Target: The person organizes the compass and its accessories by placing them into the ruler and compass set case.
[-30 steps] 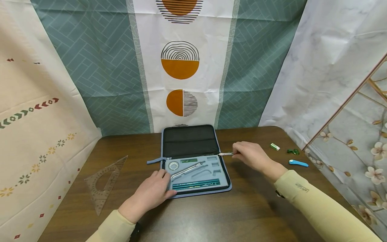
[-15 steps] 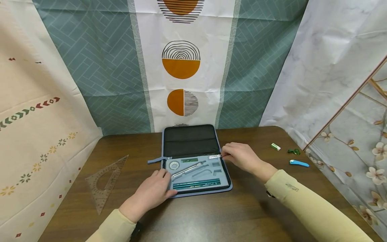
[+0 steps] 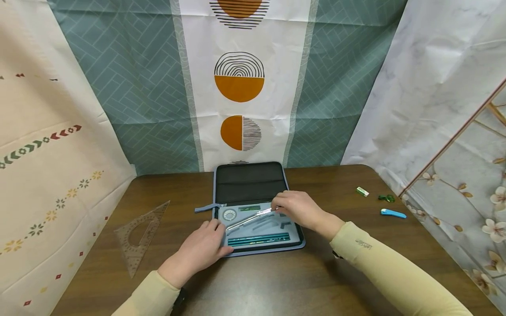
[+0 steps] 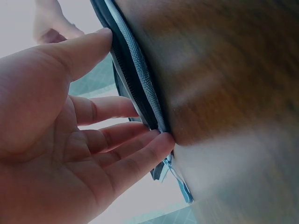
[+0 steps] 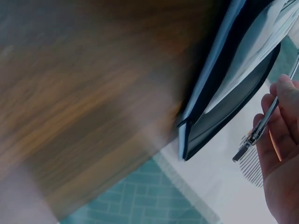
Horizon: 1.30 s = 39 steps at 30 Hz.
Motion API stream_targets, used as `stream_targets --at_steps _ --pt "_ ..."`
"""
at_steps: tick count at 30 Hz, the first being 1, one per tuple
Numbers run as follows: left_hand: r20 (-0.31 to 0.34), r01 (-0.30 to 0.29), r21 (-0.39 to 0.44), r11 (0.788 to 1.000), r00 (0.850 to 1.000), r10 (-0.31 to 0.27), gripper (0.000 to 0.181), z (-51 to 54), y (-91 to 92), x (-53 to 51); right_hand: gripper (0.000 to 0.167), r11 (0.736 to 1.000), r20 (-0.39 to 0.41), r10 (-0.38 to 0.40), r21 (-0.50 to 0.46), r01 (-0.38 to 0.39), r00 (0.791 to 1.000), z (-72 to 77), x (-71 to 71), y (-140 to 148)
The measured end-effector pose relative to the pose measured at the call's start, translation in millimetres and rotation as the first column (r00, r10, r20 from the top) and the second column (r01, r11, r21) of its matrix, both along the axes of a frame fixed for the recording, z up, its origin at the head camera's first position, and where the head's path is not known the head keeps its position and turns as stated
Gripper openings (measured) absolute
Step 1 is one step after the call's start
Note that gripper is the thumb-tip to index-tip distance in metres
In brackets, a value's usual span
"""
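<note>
A blue-edged zip case lies unfolded on the table, its grey tray facing up. The left hand rests at the case's near left corner; in the left wrist view the thumb and fairly straight fingertips of that hand touch the case edge. Over the tray's right back part, the right hand pinches a slim silver tool, whose hinged dark end shows in the right wrist view below the fingers. A silver compass, teal pencils, a round white piece and a green piece sit in the tray.
A clear protractor triangle lies on the table at left. Toward the right are a green-and-white eraser, a small green item and a blue cutter. Patterned cloths hang behind the table and at both sides.
The right hand has moved left from beside the case to over the tray, carrying the silver tool, which now slants. The left hand has stayed on the case corner.
</note>
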State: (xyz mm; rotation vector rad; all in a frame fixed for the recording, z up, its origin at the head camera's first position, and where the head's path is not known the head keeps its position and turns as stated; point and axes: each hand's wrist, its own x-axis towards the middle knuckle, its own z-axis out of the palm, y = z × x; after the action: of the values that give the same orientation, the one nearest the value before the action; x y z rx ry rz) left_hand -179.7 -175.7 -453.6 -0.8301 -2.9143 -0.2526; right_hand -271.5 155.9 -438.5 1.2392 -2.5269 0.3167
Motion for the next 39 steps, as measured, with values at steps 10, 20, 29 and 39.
stream_targets --at_steps 10,20,29,39 --pt "-0.002 -0.001 -0.003 1.000 1.000 0.001 0.059 -1.6 0.2 -1.5 0.022 0.997 0.017 0.076 0.017 -0.076 0.997 -8.2 0.9 -30" --pt "-0.002 -0.007 -0.013 1.000 1.000 0.006 0.060 -1.3 0.4 -1.3 0.018 0.986 0.016 0.149 0.074 -0.149 0.989 -12.4 4.4 -51" --pt "0.004 -0.006 -0.010 1.000 1.000 0.006 0.061 -0.5 -0.1 -2.4 0.015 0.978 0.035 0.174 0.109 -0.176 0.984 -15.8 4.8 -63" --pt "0.001 -0.005 -0.009 1.000 1.000 0.005 0.061 0.6 0.1 -0.4 0.014 0.977 0.058 0.184 0.094 -0.189 0.981 -17.1 6.1 -71"
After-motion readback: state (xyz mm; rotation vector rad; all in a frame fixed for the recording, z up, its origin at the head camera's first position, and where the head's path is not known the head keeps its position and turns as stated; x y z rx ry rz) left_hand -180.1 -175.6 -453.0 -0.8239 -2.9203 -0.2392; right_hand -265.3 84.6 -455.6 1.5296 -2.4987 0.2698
